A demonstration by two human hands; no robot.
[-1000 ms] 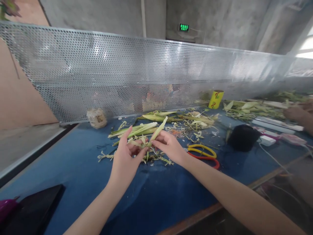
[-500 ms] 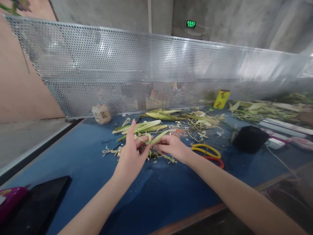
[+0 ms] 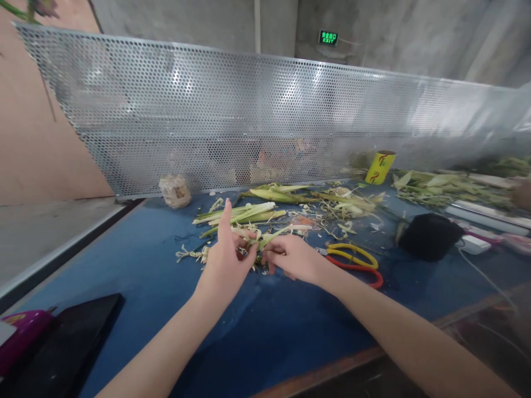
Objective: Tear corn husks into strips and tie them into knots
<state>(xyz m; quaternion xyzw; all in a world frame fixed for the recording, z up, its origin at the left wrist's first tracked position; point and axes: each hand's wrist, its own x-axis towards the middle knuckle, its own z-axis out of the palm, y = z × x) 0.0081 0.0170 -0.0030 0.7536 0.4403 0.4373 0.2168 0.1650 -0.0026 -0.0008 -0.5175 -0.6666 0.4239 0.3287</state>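
My left hand (image 3: 228,254) pinches pale green corn husk strips (image 3: 276,236) between thumb and fingers, its index finger pointing up. Close on the right, my right hand (image 3: 296,257) has its fingers curled and closed at the same strips; the fingertips are partly hidden. A knotted, braided-looking husk length (image 3: 193,254) lies left of my left hand, its link to the held strips hidden behind the hand. Beyond the hands rests a bundle of husks (image 3: 253,213). Scissors (image 3: 357,261) with one yellow and one red handle lie just right of my right hand.
A perforated metal screen (image 3: 232,116) borders the back of the blue table (image 3: 166,287). Before it stand a wrapped roundish bundle (image 3: 175,191) and a yellow tube (image 3: 380,167). A black object (image 3: 429,236) and more husks (image 3: 443,185) are at right, a dark flat panel (image 3: 66,342) at left.
My right hand has shifted slightly down, its fingers curling lower, and more of the scissors shows. My left hand keeps its pinch. The view has moved slightly.
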